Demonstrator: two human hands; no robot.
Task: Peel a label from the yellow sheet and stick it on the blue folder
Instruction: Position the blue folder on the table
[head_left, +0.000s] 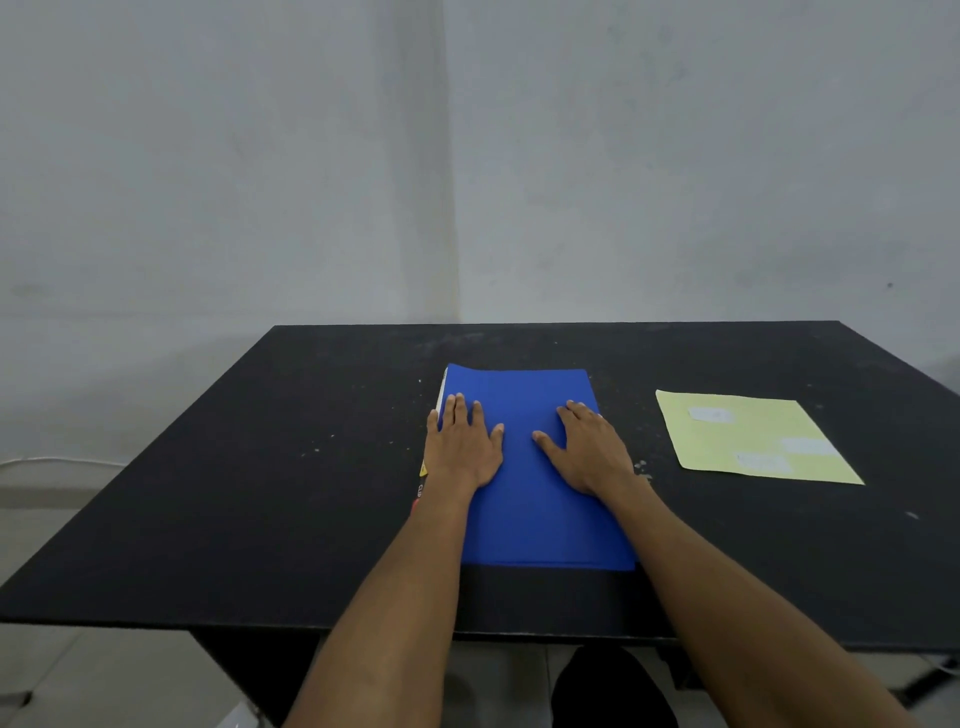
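While your left hand & right hand lie flat, fingers spread, gripping nothing, on the blue folder, the yellow sheet shows approx. 3 pale labels.

Black desk, matte top flecked with pale specks and scuffs, most of them near the middle and along the right side. Stands in a corner where two plain grey walls meet. Light tiled floor below on the left, dim under the front edge. Thin pale cable along the wall's base at far left.
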